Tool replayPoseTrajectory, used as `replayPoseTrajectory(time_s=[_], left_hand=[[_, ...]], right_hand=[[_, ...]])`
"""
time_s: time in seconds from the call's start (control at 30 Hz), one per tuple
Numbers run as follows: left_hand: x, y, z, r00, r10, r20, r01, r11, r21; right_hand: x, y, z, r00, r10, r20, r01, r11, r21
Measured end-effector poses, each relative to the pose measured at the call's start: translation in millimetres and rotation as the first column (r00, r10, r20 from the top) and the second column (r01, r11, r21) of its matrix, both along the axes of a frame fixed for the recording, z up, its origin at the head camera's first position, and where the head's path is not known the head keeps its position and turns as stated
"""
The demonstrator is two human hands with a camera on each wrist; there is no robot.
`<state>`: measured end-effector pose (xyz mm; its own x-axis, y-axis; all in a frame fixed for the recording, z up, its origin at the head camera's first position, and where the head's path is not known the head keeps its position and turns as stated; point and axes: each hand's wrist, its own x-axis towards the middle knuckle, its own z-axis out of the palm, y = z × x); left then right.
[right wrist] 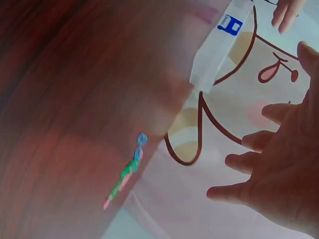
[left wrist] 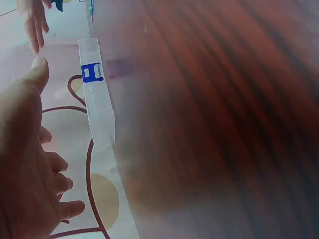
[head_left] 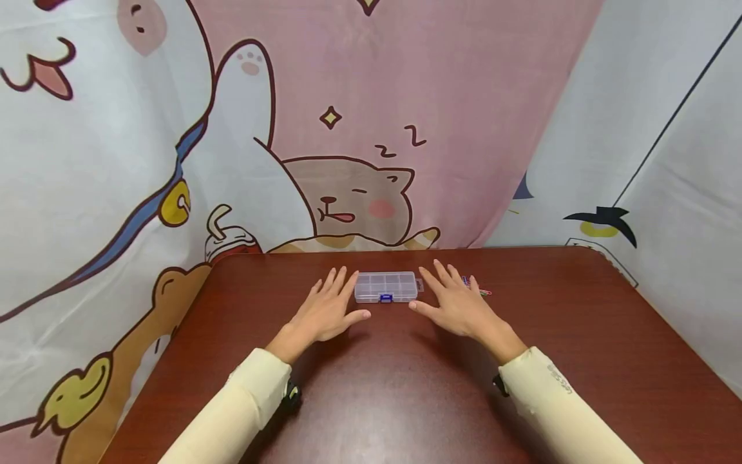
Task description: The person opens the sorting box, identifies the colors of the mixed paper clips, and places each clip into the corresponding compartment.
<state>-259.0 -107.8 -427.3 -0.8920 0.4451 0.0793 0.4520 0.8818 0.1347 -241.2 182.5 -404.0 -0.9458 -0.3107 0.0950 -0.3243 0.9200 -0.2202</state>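
A clear plastic compartment box [head_left: 386, 285] with a blue latch [head_left: 386, 298] lies closed near the back of the table. My left hand [head_left: 328, 309], fingers spread, hovers at the box's left end. On the other side my right hand [head_left: 458, 299] hovers with spread fingers, its thumb near the box's right front corner. Neither hand holds anything. Several small coloured pieces, blue, green and pink [right wrist: 124, 174], lie on the table by the right hand, which partly hides them in the head view.
The dark red-brown table [head_left: 382, 399] has rounded back corners. Behind it hangs a cartoon-printed cloth [head_left: 464, 129] that also runs along the sides.
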Motion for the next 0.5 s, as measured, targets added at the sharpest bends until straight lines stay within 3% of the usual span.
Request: replayPoseTrajectory(time_s=[0.5], left_hand=[[-25.4, 30, -9.1, 0.999, -0.037, 0.033, 0.038, 0.999, -0.026]], right_hand=[[-29.0, -26, -26.3, 0.994, 0.049, 0.097, -0.045, 0.998, -0.048]])
